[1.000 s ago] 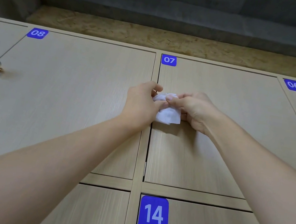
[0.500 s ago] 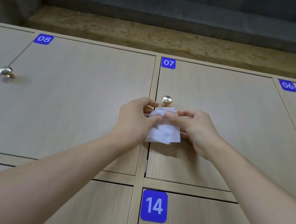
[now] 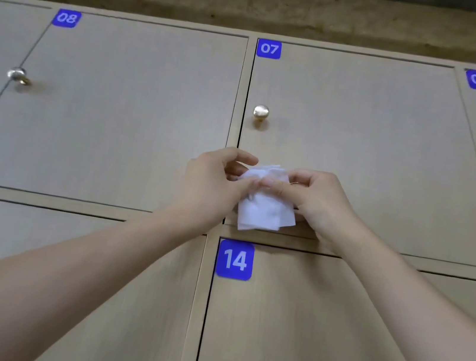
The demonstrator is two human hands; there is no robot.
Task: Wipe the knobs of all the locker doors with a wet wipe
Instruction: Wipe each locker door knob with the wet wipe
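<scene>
Down come both hands from door 07's knob [image 3: 261, 112], now bare and well above them. Left hand [image 3: 214, 183] and right hand [image 3: 315, 198] both pinch the wet wipe [image 3: 263, 212], refolding it, likely for another knob.

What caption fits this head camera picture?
Both hands, left hand and right hand, pinch a wet wipe below the knob.

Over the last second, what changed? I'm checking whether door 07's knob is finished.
Both hands came down off the knob of door 07: a second ago they covered it with the wet wipe, now it stands bare above them. The left hand and right hand still pinch the wipe between them, in front of the door's lower edge. The doors stayed shut.
</scene>
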